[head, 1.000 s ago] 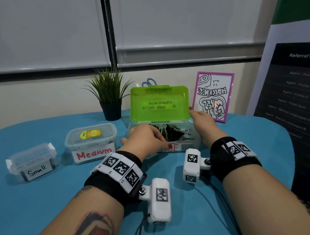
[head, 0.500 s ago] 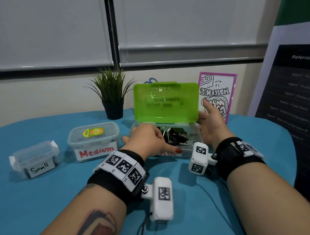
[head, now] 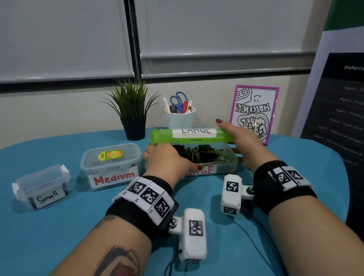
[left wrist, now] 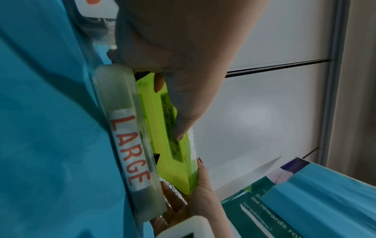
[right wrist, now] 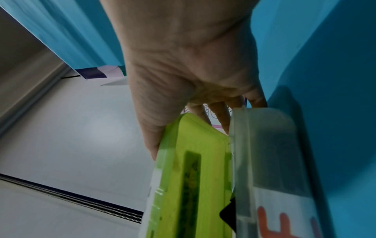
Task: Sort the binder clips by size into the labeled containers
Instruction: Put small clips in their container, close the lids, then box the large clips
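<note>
I find the green lid of the Large container almost level, its free near edge a narrow gap above the clear base, hinge side far. The lid's long axis runs left to right across the tabletop, and one hand sits at each end. My left hand grasps the left end, thumb under the near edge and a straight finger laid along the top. My right hand grasps the right end, thumb on top and fingers reaching down behind. Both lie equally near; the remaining move is, in my judgement, a short press straight down.

Contents: black binder clips fill the Large container, and a corner of one shows in the gap, which could hinder closing. The Medium container stands just left, lid on, contents unclear. The Small container is farther left, lid on, dark items dimly visible inside.
</note>
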